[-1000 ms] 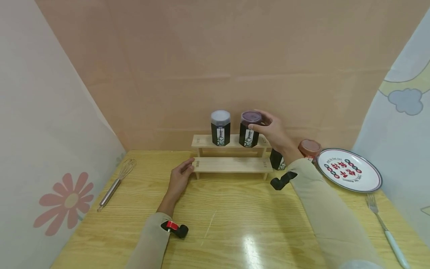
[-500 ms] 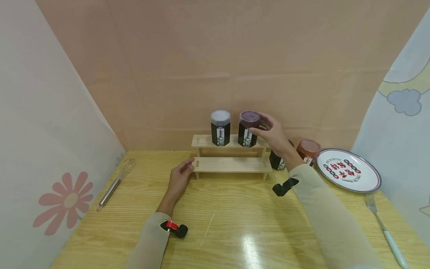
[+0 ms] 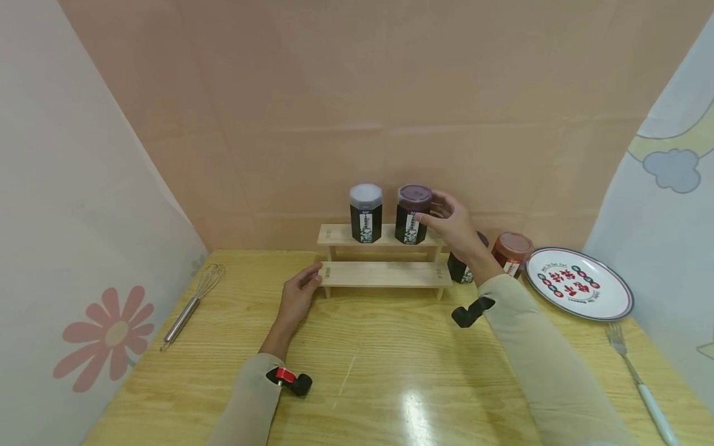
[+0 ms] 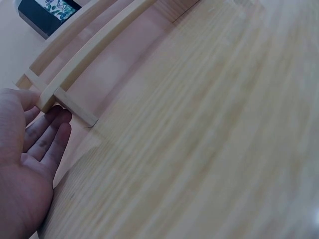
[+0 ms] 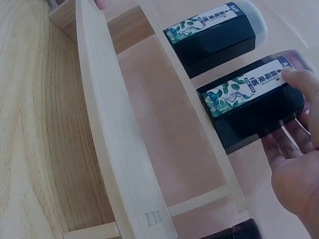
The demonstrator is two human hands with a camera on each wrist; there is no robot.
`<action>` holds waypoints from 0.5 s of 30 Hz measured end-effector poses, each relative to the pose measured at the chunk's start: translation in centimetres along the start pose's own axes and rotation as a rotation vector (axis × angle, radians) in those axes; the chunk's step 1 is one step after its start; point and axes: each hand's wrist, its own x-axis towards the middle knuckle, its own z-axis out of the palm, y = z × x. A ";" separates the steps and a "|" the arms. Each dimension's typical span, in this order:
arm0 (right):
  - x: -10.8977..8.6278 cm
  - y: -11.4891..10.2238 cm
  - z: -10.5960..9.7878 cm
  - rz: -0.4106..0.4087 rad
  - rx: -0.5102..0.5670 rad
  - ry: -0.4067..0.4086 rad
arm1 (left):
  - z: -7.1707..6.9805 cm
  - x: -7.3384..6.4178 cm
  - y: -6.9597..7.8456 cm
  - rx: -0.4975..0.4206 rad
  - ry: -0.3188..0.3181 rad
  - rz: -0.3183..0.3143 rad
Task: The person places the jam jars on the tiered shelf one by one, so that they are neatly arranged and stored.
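Observation:
A two-step wooden display shelf (image 3: 385,273) stands on the table. At its left end, my left hand (image 3: 298,296) pinches the lower step; the left wrist view shows the thumb over the edge (image 4: 47,102) and fingers beneath. On the upper step, my right hand (image 3: 456,228) grips a dark hexagonal jar with a purple lid (image 3: 411,214), thumb on the label and fingers round the back. That jar stands upright, its base on the step in the right wrist view. To its left, with a gap between, is a similar jar with a whitish lid (image 3: 365,214).
Right of the shelf, another dark jar (image 3: 458,266) stands partly behind my right wrist. Beside it are a red-lidded jar (image 3: 512,249) and a printed white plate (image 3: 580,284). A fork (image 3: 641,381) lies at the right, a whisk (image 3: 192,306) at the left.
The purple-lidded jar has shifted slightly left on the upper step. My right hand has drawn a little to the right, with its hold lighter on the lid. The left hand stays put.

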 end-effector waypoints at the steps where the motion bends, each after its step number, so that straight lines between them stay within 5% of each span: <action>1: 0.0 0.0 0.0 0.001 0.000 -0.002 | 0.0 0.0 0.0 -0.001 -0.002 -0.002; 15: 0.8 -0.2 0.2 -0.009 0.008 -0.008 | 0.1 0.0 -0.1 0.000 0.011 0.017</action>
